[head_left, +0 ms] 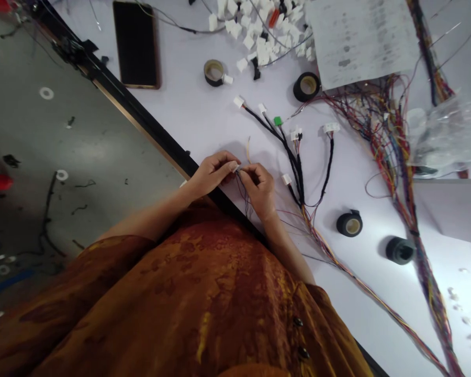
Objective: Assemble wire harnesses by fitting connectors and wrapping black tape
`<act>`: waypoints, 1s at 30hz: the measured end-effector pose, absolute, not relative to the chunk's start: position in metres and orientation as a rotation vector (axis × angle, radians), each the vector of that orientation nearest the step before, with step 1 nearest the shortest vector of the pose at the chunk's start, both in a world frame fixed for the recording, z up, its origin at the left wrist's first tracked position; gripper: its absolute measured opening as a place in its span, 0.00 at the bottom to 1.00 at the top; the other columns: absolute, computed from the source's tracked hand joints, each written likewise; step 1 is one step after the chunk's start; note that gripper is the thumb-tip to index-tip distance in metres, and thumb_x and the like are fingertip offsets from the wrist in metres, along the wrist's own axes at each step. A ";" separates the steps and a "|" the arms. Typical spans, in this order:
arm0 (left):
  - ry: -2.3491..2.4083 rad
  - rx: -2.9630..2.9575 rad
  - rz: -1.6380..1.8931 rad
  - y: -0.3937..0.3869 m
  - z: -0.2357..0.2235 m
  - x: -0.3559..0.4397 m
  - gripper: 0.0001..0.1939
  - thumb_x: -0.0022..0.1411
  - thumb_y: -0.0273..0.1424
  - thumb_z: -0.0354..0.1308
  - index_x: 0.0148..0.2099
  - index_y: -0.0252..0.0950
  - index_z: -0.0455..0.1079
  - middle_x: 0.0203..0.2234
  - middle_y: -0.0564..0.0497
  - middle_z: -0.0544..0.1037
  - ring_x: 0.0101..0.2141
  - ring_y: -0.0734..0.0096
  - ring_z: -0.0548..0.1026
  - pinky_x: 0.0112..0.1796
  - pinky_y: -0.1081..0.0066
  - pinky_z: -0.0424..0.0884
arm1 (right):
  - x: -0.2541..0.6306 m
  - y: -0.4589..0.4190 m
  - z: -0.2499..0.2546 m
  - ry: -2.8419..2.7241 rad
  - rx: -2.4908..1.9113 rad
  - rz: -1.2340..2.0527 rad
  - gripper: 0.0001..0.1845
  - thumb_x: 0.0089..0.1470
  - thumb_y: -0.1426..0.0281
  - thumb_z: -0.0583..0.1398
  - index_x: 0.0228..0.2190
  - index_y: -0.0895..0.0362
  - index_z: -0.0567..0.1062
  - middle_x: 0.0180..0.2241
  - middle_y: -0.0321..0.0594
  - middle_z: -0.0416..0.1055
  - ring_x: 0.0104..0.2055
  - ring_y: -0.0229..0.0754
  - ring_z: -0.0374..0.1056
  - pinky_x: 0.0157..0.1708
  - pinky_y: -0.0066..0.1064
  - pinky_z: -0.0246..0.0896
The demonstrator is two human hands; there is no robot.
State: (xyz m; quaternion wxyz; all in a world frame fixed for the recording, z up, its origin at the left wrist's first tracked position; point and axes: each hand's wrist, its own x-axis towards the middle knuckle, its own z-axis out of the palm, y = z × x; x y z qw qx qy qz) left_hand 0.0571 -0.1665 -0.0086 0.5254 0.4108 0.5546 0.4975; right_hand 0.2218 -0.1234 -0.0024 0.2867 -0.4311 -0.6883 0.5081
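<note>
Rust-orange patterned cloth (180, 303) with dark buttons (298, 322) fills the bottom of the view, and both bare forearms reach out from it over the black edge (141, 107) of a white workbench (204, 120). The left hand (212, 175) and right hand (259, 191) meet just past that edge, close together with wrists bent inward. Their fingertips (232, 166) pinch a tiny pale connector (237, 168) between them, and it is too small and too hidden to make out in detail. Thin dark wires (243, 196) hang from it below the hands, and a lone yellowish wire (248, 149) stands just above them.

Just beside the right hand lies a black-sleeved wire harness (298, 167) tipped with white connectors (238, 101) and one green connector (277, 121). Farther right sprawls a mass of multicoloured wires (377, 120) near a clear plastic bag (447, 133). Beyond the hands are a heap of white connector housings (259, 36), a black phone (135, 44), a printed sheet (361, 36) and rolls of black tape (349, 223). Grey floor (82, 157) shows past the bench edge.
</note>
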 end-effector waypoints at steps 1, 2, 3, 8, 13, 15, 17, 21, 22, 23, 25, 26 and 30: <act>1.324 0.977 1.188 -0.166 -0.009 0.057 0.09 0.66 0.37 0.58 0.40 0.36 0.72 0.21 0.55 0.70 0.21 0.79 0.67 0.23 0.78 0.64 | 0.222 -0.123 -0.003 -1.838 -1.160 1.359 0.11 0.61 0.61 0.58 0.31 0.53 0.72 0.30 0.35 0.72 0.31 0.38 0.65 0.34 0.32 0.62; 1.324 0.974 1.187 -0.166 -0.009 0.057 0.09 0.66 0.37 0.58 0.40 0.36 0.72 0.22 0.55 0.70 0.21 0.79 0.67 0.23 0.78 0.64 | 0.221 -0.123 -0.004 -1.842 -1.160 1.351 0.11 0.61 0.61 0.58 0.30 0.53 0.72 0.29 0.35 0.71 0.31 0.38 0.65 0.34 0.31 0.62; 1.325 0.976 1.187 -0.166 -0.009 0.058 0.09 0.66 0.36 0.58 0.40 0.36 0.72 0.22 0.55 0.70 0.21 0.79 0.67 0.22 0.78 0.63 | 0.221 -0.123 -0.005 -1.847 -1.150 1.335 0.11 0.61 0.61 0.58 0.29 0.54 0.72 0.28 0.34 0.71 0.30 0.37 0.64 0.34 0.31 0.62; 1.337 1.095 1.148 -0.166 -0.009 0.059 0.08 0.66 0.35 0.57 0.39 0.35 0.72 0.23 0.55 0.71 0.23 0.79 0.68 0.24 0.78 0.64 | 0.218 -0.126 -0.010 -1.866 -1.116 1.238 0.11 0.61 0.64 0.58 0.28 0.54 0.71 0.27 0.34 0.70 0.29 0.36 0.64 0.33 0.30 0.62; 1.305 0.936 1.212 -0.166 -0.009 0.057 0.12 0.65 0.41 0.59 0.39 0.36 0.71 0.21 0.55 0.70 0.20 0.80 0.66 0.22 0.78 0.63 | 0.223 -0.116 0.001 -1.929 -1.117 1.221 0.12 0.63 0.61 0.57 0.30 0.54 0.72 0.28 0.35 0.70 0.30 0.37 0.64 0.33 0.30 0.62; 1.285 0.843 1.248 -0.166 -0.010 0.056 0.14 0.64 0.43 0.60 0.40 0.37 0.71 0.20 0.56 0.69 0.19 0.81 0.66 0.20 0.79 0.62 | 0.222 -0.102 0.004 -1.980 -1.153 1.070 0.13 0.63 0.61 0.57 0.30 0.54 0.72 0.29 0.36 0.70 0.31 0.38 0.65 0.35 0.32 0.63; 1.263 0.794 1.242 -0.165 -0.011 0.056 0.15 0.63 0.44 0.61 0.40 0.37 0.71 0.20 0.56 0.69 0.19 0.81 0.66 0.20 0.79 0.62 | 0.216 -0.086 0.003 -2.062 -1.212 0.867 0.12 0.62 0.62 0.59 0.29 0.55 0.71 0.33 0.40 0.70 0.35 0.40 0.65 0.39 0.36 0.63; 1.253 0.737 1.227 -0.164 -0.014 0.056 0.15 0.63 0.44 0.61 0.41 0.37 0.71 0.21 0.56 0.71 0.19 0.81 0.66 0.20 0.80 0.62 | 0.192 -0.064 -0.009 -2.216 -1.303 0.711 0.10 0.60 0.70 0.58 0.27 0.55 0.67 0.37 0.48 0.68 0.43 0.48 0.65 0.47 0.45 0.62; 1.246 0.724 1.234 -0.164 -0.014 0.056 0.15 0.63 0.44 0.62 0.40 0.36 0.71 0.21 0.56 0.71 0.19 0.81 0.67 0.20 0.80 0.62 | 0.187 -0.063 -0.011 -2.240 -1.304 0.730 0.10 0.60 0.73 0.57 0.26 0.55 0.65 0.37 0.48 0.68 0.43 0.48 0.65 0.47 0.45 0.61; 1.235 0.713 1.240 -0.164 -0.014 0.056 0.16 0.62 0.45 0.62 0.40 0.36 0.71 0.21 0.56 0.71 0.19 0.81 0.67 0.20 0.79 0.62 | 0.184 -0.063 -0.011 -2.255 -1.289 0.761 0.10 0.59 0.76 0.56 0.26 0.55 0.64 0.37 0.47 0.68 0.43 0.47 0.65 0.47 0.44 0.61; 1.207 0.695 1.253 -0.164 -0.013 0.055 0.17 0.61 0.46 0.63 0.40 0.37 0.71 0.20 0.56 0.70 0.19 0.81 0.66 0.20 0.79 0.61 | 0.184 -0.066 -0.008 -2.241 -1.227 0.845 0.09 0.57 0.77 0.55 0.27 0.54 0.63 0.36 0.43 0.67 0.41 0.44 0.65 0.46 0.41 0.62; 1.193 0.692 1.259 -0.164 -0.012 0.055 0.18 0.61 0.46 0.63 0.40 0.37 0.71 0.20 0.56 0.70 0.18 0.81 0.66 0.19 0.79 0.61 | 0.188 -0.068 -0.005 -2.210 -1.184 0.907 0.08 0.57 0.77 0.55 0.28 0.54 0.63 0.34 0.41 0.67 0.39 0.42 0.64 0.44 0.38 0.62; 1.165 0.694 1.272 -0.162 -0.009 0.054 0.17 0.62 0.46 0.63 0.40 0.36 0.71 0.21 0.56 0.70 0.19 0.81 0.66 0.20 0.79 0.62 | 0.210 -0.083 0.013 -2.039 -1.022 1.251 0.04 0.60 0.72 0.54 0.31 0.53 0.65 0.29 0.32 0.64 0.31 0.35 0.62 0.35 0.30 0.61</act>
